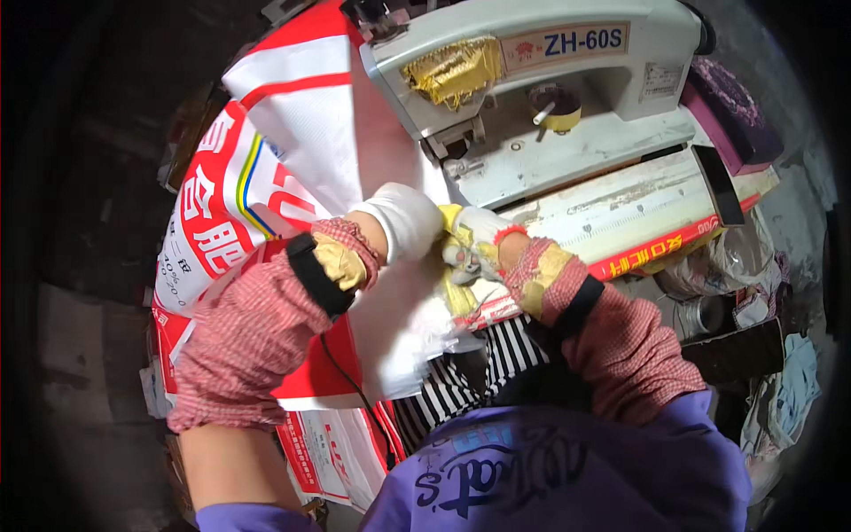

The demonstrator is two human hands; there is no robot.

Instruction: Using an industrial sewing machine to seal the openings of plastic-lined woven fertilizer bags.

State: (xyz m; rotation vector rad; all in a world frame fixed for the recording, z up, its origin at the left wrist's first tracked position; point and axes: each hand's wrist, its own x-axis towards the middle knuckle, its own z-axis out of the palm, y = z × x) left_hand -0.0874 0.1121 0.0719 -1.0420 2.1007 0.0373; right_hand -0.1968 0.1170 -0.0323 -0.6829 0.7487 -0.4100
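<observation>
A large white plastic sack [306, 124] with red panels and printing spreads out from my lap to the left. My left hand [401, 222], in a white glove, bends over the sack's right edge. It looks closed on the material, with its fingertips hidden. Right beside it, my right hand [470, 251] wears a yellow and grey glove. Its fingers are curled in at the same edge. Pale, blurred sheeting [399, 346] hangs below both hands. Just beyond them stands a light grey sewing machine [532, 89], its needle end [456, 142] above the sack's edge.
A white work surface [612, 213] with a red printed front edge lies right of my hands. A yellow tape roll [558, 111] sits under the machine's arm. A purple box [731, 115] is at the far right, with plastic bags [727, 257] below. A black cord [355, 386] hangs by my lap.
</observation>
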